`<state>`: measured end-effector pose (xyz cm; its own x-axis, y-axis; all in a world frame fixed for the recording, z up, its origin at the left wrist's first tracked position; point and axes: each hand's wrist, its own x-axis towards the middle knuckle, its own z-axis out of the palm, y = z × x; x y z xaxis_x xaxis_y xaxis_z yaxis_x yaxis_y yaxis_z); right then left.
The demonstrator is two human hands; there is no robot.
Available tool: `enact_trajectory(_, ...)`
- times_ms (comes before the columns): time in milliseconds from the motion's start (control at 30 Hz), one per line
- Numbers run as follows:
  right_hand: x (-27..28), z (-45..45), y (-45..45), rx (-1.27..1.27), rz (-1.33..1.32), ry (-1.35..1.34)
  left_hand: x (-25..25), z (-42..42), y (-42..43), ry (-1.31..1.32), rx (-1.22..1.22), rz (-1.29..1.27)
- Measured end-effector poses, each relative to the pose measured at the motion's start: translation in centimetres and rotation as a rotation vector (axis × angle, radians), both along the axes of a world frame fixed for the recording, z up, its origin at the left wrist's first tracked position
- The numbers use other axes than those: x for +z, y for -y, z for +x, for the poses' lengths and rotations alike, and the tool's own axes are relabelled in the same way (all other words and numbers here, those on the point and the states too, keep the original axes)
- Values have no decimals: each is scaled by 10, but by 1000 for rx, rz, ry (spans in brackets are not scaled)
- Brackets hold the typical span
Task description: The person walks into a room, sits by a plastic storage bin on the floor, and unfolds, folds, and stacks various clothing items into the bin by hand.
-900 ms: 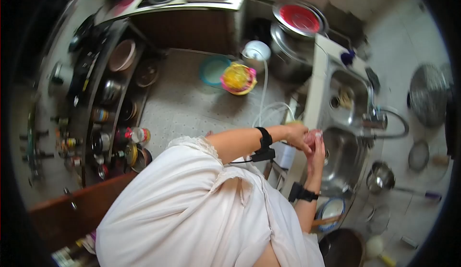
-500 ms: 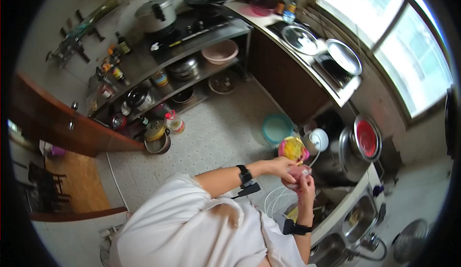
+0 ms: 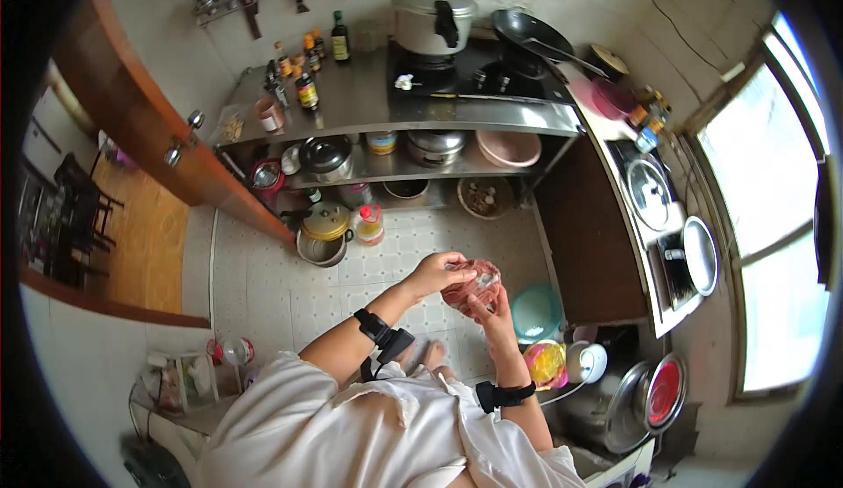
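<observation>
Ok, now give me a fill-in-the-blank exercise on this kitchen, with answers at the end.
1. Of the left hand and right hand, both on the meat, the ____ one looks nearer the blue basin.
2. Both wristbands are coloured ____.
3. In the picture, the wok stands to the ____ of the tall pot.
4. The wooden door is on the picture's ____ side.

Missing words: right; black; right; left.

The meat [image 3: 472,287] is reddish, perhaps streaked white, the basin [image 3: 536,311] teal.
</observation>
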<state>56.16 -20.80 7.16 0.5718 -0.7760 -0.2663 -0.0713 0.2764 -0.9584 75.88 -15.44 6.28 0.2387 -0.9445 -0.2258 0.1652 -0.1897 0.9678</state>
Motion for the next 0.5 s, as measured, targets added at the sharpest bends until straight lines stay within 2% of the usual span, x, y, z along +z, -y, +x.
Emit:
enact_trajectory(67,15,17,4,173,193,-58,1,15,-11,4,56,-21)
enact_trajectory(200,8,53,29,464,182,-121,7,46,-28,21,171,-64)
enact_trajectory(233,7,66,32,490,181,-9,15,54,-34,91,210,-24)
enact_trajectory(300,13,87,43,526,181,13,17,67,-42,38,303,0)
enact_trajectory(400,8,118,51,551,176,34,-12,89,-59,43,591,-48)
enact_trajectory(500,11,145,52,663,114,-23,6,93,-89,-171,709,65)
